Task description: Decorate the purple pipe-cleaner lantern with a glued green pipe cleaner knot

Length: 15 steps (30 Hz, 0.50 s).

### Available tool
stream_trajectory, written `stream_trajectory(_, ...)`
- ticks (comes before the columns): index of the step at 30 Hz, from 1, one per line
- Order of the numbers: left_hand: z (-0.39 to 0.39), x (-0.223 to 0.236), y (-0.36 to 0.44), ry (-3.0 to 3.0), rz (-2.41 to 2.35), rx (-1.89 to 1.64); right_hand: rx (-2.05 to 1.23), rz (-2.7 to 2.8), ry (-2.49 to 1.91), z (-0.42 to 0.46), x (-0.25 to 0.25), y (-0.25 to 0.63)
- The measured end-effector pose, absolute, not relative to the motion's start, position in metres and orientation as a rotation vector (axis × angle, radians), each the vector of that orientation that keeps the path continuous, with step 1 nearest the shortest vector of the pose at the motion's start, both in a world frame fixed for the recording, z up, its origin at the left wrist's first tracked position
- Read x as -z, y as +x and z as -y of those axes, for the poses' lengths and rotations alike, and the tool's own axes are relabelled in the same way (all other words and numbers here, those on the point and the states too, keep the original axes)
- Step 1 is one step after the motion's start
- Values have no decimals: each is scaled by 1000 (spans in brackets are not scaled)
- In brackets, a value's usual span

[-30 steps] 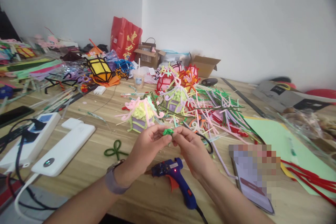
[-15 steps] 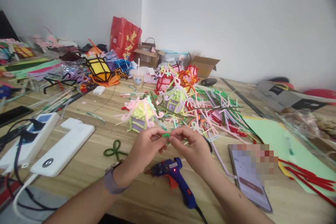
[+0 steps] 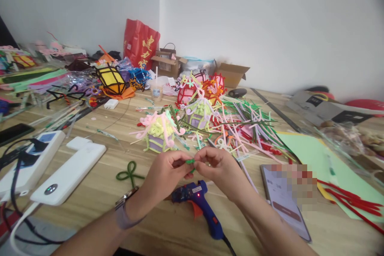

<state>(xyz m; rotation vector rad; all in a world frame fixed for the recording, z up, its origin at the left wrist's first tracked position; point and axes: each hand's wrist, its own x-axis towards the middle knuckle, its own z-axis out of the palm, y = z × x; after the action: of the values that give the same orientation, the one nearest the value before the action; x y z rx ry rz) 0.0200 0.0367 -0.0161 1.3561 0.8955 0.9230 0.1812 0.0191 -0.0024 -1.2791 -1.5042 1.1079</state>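
Observation:
A small bent piece of green pipe cleaner [image 3: 190,161] is pinched between the fingertips of both hands. My left hand [image 3: 168,172] grips it from the left, with a watch on that wrist. From the right, my right hand [image 3: 217,172] holds it between thumb and fingers. Just under the hands lies a blue glue gun [image 3: 198,200] with a small red light lit. Left of my left wrist rests a dark green pipe cleaner bent into loops [image 3: 131,171]. Beyond the hands stand a yellow and purple pipe-cleaner lantern [image 3: 159,130] and a similar lantern [image 3: 198,116].
A phone [image 3: 285,204] lies at the right, beside a pale green sheet [image 3: 309,150] with red pipe cleaners [image 3: 354,200]. Loose pipe cleaners [image 3: 252,124] are heaped behind. At the left are a power strip [image 3: 33,160] and a white power bank [image 3: 70,172] with cables.
Both hands have come slightly lower in the picture, still pinching the green pipe cleaner. My left hand now covers the glue gun's nozzle tip. The camera view has shifted a little.

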Motion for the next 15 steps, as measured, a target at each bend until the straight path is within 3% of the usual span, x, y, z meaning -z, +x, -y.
stream_trajectory(10, -41, 22, 19, 1370, -892, -882, -1279, 1360, -1258, -23, 5, 180)
stream_trajectory(15, -47, 18, 19, 1102, -728, -918, -1300, 1051, -1161, -31, 11, 179)
